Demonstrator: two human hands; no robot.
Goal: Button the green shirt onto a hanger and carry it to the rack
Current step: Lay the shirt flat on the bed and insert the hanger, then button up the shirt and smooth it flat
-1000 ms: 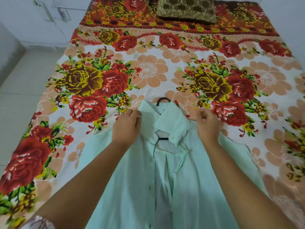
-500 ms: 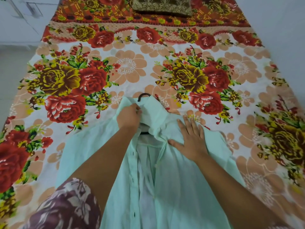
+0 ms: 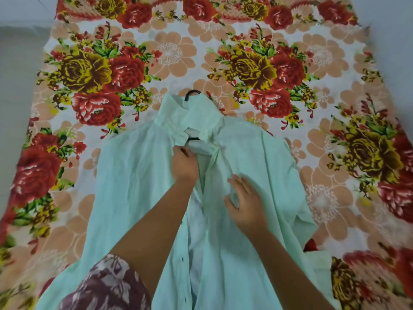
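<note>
The pale green shirt (image 3: 138, 186) lies face up on the bed, its front open down the middle with dark buttons along the left placket. A black hanger (image 3: 192, 93) is inside it; only the hook above the collar and a short piece at the neck opening show. My left hand (image 3: 184, 163) grips the left front edge of the shirt just below the collar. My right hand (image 3: 244, 202) rests on the right front panel with fingers spread and slightly bent, holding nothing.
The floral bedsheet (image 3: 290, 70) with red and yellow roses covers the whole bed. Pale floor (image 3: 15, 70) lies along the bed's left side. A small red thing (image 3: 311, 245) peeks from under the shirt's right edge.
My left hand slid down from the collar to the placket below it. My right hand moved down and inward across the right panel. The view has tilted down and closer.
</note>
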